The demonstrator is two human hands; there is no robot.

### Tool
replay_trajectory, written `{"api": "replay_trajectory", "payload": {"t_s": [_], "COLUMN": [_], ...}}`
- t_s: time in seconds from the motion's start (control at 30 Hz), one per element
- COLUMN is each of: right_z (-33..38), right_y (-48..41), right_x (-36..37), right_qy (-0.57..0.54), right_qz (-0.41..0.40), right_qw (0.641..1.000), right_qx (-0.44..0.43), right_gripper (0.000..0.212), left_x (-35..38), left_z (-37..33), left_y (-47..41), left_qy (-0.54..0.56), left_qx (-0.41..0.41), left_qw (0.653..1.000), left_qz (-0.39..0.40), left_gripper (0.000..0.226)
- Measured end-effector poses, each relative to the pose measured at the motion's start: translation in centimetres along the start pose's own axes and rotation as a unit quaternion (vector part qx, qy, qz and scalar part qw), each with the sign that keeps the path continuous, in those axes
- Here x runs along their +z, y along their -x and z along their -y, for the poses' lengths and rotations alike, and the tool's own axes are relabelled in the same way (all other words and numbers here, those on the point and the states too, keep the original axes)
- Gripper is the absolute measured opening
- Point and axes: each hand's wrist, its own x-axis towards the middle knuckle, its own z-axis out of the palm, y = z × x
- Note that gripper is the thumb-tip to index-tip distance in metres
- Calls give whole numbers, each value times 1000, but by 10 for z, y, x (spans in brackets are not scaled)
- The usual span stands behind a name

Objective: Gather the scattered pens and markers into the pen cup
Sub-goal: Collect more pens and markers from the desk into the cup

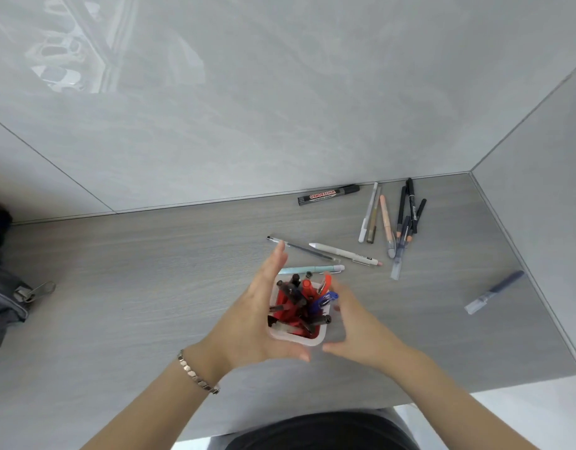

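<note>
A white pen cup (316,341) with a red inside stands on the desk, filled with several red, black and blue pens. My left hand (259,306) wraps its left side and my right hand (355,329) cups its right side; thumbs nearly meet at the near rim. Loose on the desk lie a black whiteboard marker (328,194) by the wall, a clear pen (301,248), a white pen (345,254), a pale teal pen (316,269) just behind the cup, a cluster of several pens (392,222) at back right, and a blue pen (494,292) far right.
The grey wood-grain desk (150,287) meets a wall at the back and a side panel on the right (540,206). A dark grey bag with a zipper pull (7,297) sits at the left edge. The desk's near edge runs just behind my forearms.
</note>
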Motion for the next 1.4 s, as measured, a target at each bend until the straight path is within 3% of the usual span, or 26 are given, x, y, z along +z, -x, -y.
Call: {"api": "replay_trajectory", "payload": {"t_s": [0.07,0.2,0.33,0.4,0.57,0.67,0.8,1.07,1.23,1.3,1.4], "right_z": [-3,-9,-25,-27,-18,-5,9,10,28,33,42], "right_y": [-7,-44,-82,-92,-107,-114,-127,-126,-93,-69,-26], "right_x": [-18,-49,-59,-61,-67,-63,-41,-34,-55,-67,-80], "right_qy": [88,175,317,358,341,272,243,382,275,228,190], "right_qz": [-46,-211,-148,-117,-82,-101,-91,-57,-148,-123,-57], "right_qw": [995,961,933,922,932,954,965,922,950,966,980], "right_qx": [-5,41,87,90,96,80,41,14,2,0,10], "right_gripper": [82,49,40,34,32,32,30,29,26,21,25], "left_x": [5,7,-2,-1,-2,-15,-27,-20,-19,-17,-16], "left_z": [9,8,-1,-3,3,6,12,11,8,6,4], "left_y": [4,0,-4,-3,18,28,34,25,14,8,-3], "left_qy": [28,22,-80,-83,31,52,13,10,-18,-96,-181], "left_qx": [-48,-99,-108,-115,-159,-177,-196,-180,-166,-140,-80], "left_qw": [998,995,989,989,975,960,955,962,974,972,951], "left_qz": [5,21,54,30,-150,-213,-221,-206,-155,-165,-238], "left_gripper": [128,115,119,116,110,109,110,105,103,105,81]}}
